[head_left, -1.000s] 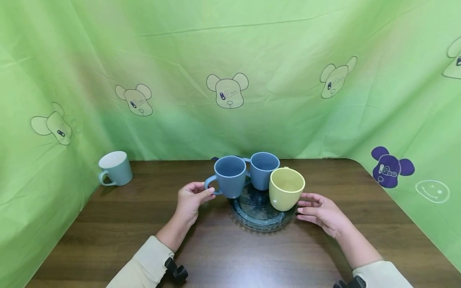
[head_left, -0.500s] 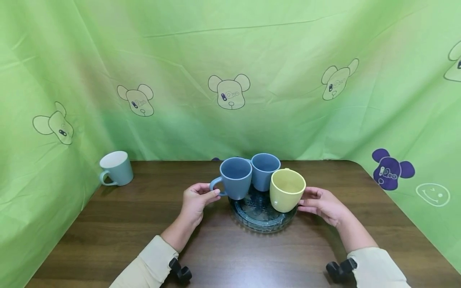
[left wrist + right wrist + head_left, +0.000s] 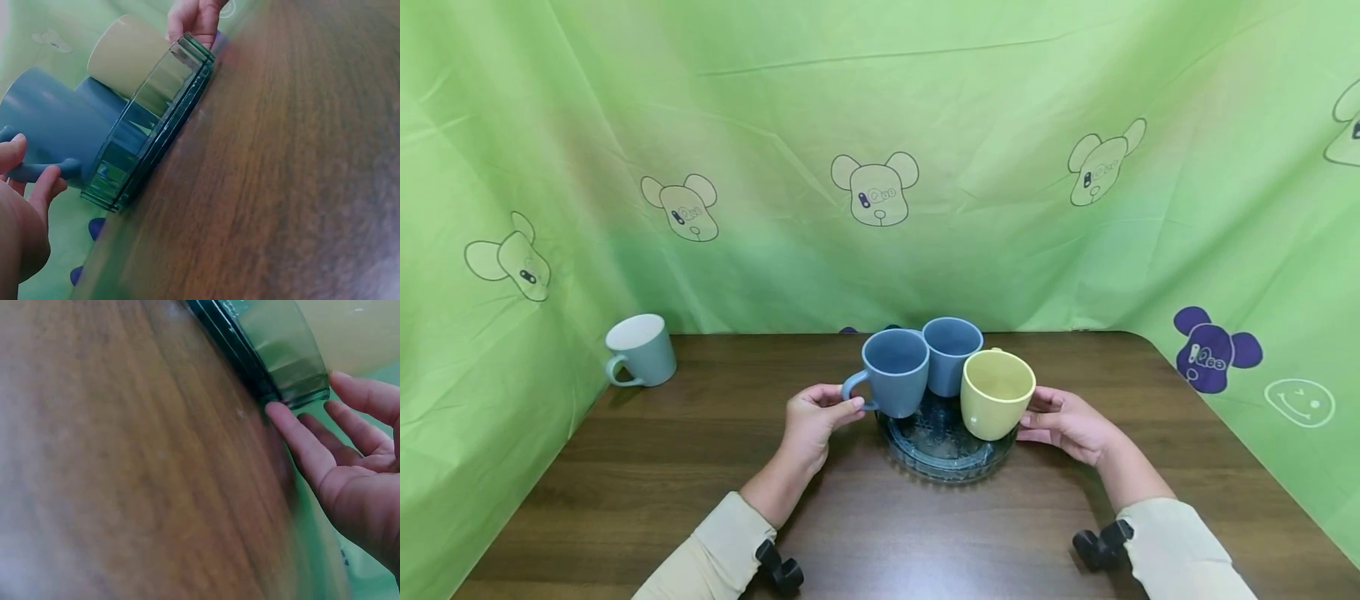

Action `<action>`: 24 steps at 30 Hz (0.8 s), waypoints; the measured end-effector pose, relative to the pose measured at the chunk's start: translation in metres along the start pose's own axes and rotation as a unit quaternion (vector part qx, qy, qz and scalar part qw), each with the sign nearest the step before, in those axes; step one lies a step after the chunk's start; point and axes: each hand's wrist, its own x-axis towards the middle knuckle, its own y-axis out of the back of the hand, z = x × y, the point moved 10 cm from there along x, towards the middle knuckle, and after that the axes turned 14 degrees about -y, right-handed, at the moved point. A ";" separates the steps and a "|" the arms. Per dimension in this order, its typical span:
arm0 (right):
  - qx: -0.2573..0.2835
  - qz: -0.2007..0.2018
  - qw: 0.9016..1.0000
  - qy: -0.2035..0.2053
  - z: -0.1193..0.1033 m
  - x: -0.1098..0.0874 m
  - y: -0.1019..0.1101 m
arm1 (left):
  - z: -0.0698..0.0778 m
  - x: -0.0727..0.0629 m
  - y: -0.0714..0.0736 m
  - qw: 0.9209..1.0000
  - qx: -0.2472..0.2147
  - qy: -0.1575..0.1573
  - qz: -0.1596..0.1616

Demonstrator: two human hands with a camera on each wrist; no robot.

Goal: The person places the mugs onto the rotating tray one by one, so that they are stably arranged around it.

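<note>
My left hand [image 3: 811,425] pinches the handle of a blue mug [image 3: 897,375] at the left side of a round glass tray [image 3: 951,454]. In the left wrist view, thumb and fingers hold that handle [image 3: 37,170], and the mug's lower end is beside the clear tray wall [image 3: 122,156]. A second blue mug [image 3: 951,358] and a yellow mug [image 3: 996,396] stand upright on the tray. My right hand [image 3: 1071,425] is at the tray's right edge; in the right wrist view its extended fingers [image 3: 300,434] meet the tray wall [image 3: 290,362].
A light blue mug with a white inside [image 3: 643,352] stands at the far left of the wooden table [image 3: 700,450]. A green cloth [image 3: 760,208] with printed bear heads hangs behind and around the table.
My left hand has carried the blue mug a little to the right, over the tray and closer to the other mugs. My right hand has shifted slightly, its fingers closer against the tray's edge.
</note>
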 end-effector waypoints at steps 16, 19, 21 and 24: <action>0.074 0.046 0.996 -0.017 0.014 -0.007 0.001 | -0.007 -0.001 0.001 1.000 0.007 0.001 0.001; 0.077 0.062 0.995 -0.018 0.016 -0.009 0.000 | -0.008 -0.002 0.001 1.000 0.014 0.003 0.005; 0.081 0.071 0.994 -0.017 0.017 -0.010 -0.001 | -0.009 -0.002 0.001 1.000 0.018 0.003 0.006; 0.084 0.083 0.993 -0.014 0.018 -0.012 -0.001 | -0.009 -0.003 0.000 1.000 0.017 0.000 0.004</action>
